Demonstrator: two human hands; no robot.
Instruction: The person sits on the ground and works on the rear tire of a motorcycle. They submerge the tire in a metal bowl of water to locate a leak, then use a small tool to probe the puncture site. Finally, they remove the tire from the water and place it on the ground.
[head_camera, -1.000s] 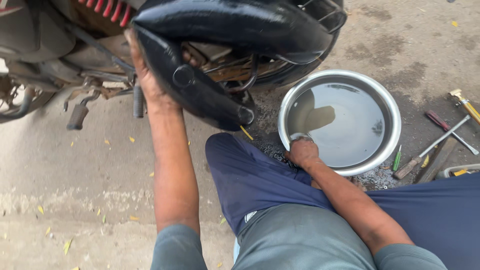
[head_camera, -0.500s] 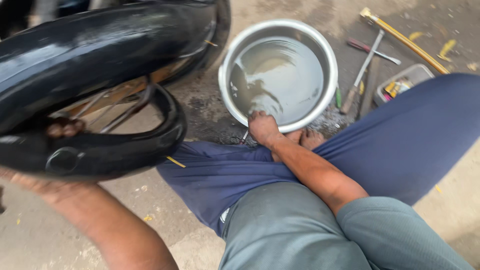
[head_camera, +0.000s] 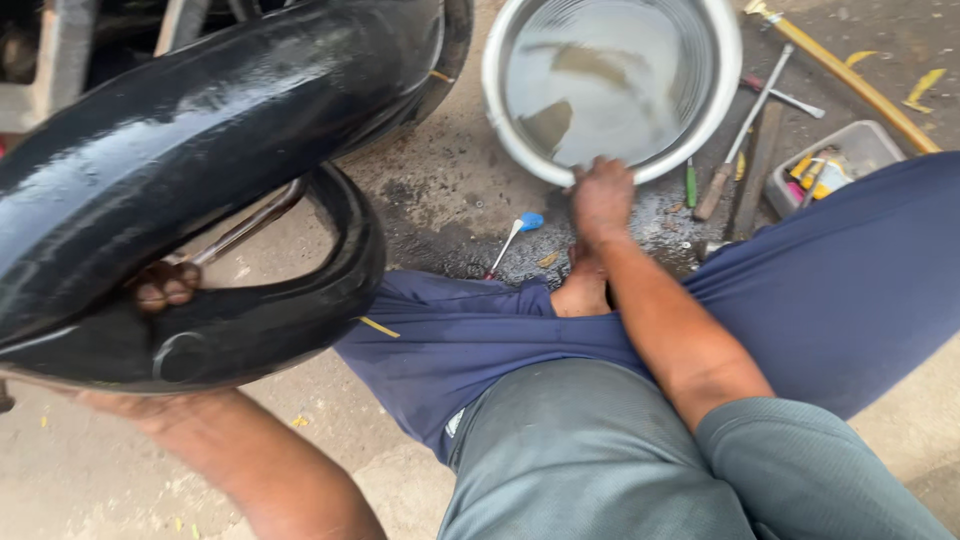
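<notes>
Ground: bare, stained concrete floor (head_camera: 440, 190) was seen outdoors, wet and dark between the basin and the knees, paler and dry at lower left.

Change: against the view half a second before, the black inner tube (head_camera: 200, 170) had come to fill the upper left, and the metal basin (head_camera: 722, 95) sat higher and further right. Against the view a second before, the tube had been drawn away from the vehicle and toward the body; the work on the tube was judged to be well under way.

Left hand (head_camera: 165, 290): a closed grip was kept on the tube where it folds, fingers curled through the loop, forearm passing beneath it.

Right hand (head_camera: 600, 195): it was held at the near rim of the basin, fingers bent over the edge; how firm the grip was could not be told.

Basin: it was filled with cloudy water and stood on the floor just beyond the right hand.

Tools: a blue-tipped small tool (head_camera: 515, 232) lay on the wet patch; a screwdriver (head_camera: 715, 185), a long metal tool (head_camera: 768, 85) and a yellow rod (head_camera: 840, 72) lay right of the basin, with a grey tray (head_camera: 870, 145) of small parts beside them.

Edges: the tube's lower loop lay near the blue trouser leg (head_camera: 480, 335); the basin rim touched the right hand.

Open room: most free floor was seen at lower left; the right side was crowded by tools and tray.
</notes>
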